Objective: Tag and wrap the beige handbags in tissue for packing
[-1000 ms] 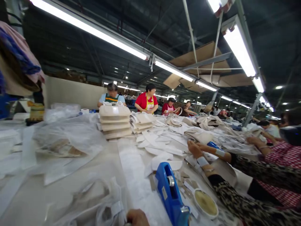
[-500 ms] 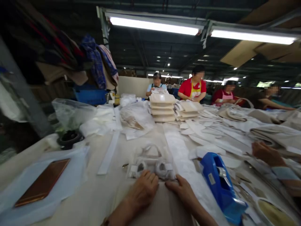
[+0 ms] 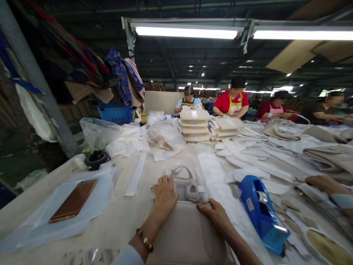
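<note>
Here, the person's left hand (image 3: 164, 195) lies flat with its fingers spread a little. The fingers rest on a clear plastic packet with white rolled bits inside (image 3: 193, 187), and the palm rests on the top edge of a flat cream cloth bag (image 3: 184, 232). It is not pinching anything. The cream bag lies on the table right in front of the person, between the two arms, and the packet touches its far edge. The right hand (image 3: 215, 215) sits on the top right corner of the bag with its fingers bent toward the packet. I cannot tell if it is gripping the edge or only pressing on it. Just beside this hand, to the right, stands a blue plastic tape holder (image 3: 261, 211). Over on the left, a brown-gold phone (image 3: 74, 200) lies on a white sheet (image 3: 102, 191), well apart from the hands. A long white strip (image 3: 136, 173) lies between the phone and the packet. Farther back is a stack of cream bags (image 3: 194, 127), and people work on the far side of the table. Another person's hand (image 3: 321, 182) rests at the right edge.
</note>
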A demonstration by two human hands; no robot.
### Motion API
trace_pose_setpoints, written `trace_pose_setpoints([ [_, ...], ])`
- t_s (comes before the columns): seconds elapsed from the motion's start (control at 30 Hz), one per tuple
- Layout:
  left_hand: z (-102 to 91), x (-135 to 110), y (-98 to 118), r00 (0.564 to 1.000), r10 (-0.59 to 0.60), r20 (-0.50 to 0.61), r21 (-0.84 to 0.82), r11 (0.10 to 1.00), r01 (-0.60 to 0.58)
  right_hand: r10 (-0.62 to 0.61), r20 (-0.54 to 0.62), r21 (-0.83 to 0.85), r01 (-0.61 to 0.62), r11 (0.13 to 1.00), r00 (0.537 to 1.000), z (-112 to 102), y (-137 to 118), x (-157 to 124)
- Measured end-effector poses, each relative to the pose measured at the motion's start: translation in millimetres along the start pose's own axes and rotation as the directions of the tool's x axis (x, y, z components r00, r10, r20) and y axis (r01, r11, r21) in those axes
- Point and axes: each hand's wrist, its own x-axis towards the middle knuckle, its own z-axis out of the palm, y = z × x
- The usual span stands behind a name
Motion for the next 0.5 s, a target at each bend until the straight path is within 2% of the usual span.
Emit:
trace_pose_setpoints([
  [0.17, 9.3, 13, -19, 1.0, -0.014, -0.001, -0.074, 0.997, 0.014, 0.011, -0.005, -0.014, -0.011, 1.0, 1.0, 1, 1, 3],
  [0.27, 9.5, 10, -20, 0.999, -0.019, -0.03, -0.081, 0.997, 0.017, 0.014, 0.001, -0.015, -0.014, 1.0, 1.0, 2, 2, 5],
  [0.4, 6.9, 7, 1, 0.997, 0.073, -0.038, -0.052, 0.996, -0.075, 0.022, 0.006, 0.001, -0.022, 1.0, 1.0, 3, 2, 6],
  [0.5, 12.4, 24, 23, 0.984, 0.177, 0.022, -0.063, 0.983, -0.175, 0.025, 0.004, 0.017, -0.025, 1.0, 1.0, 3, 3, 4],
])
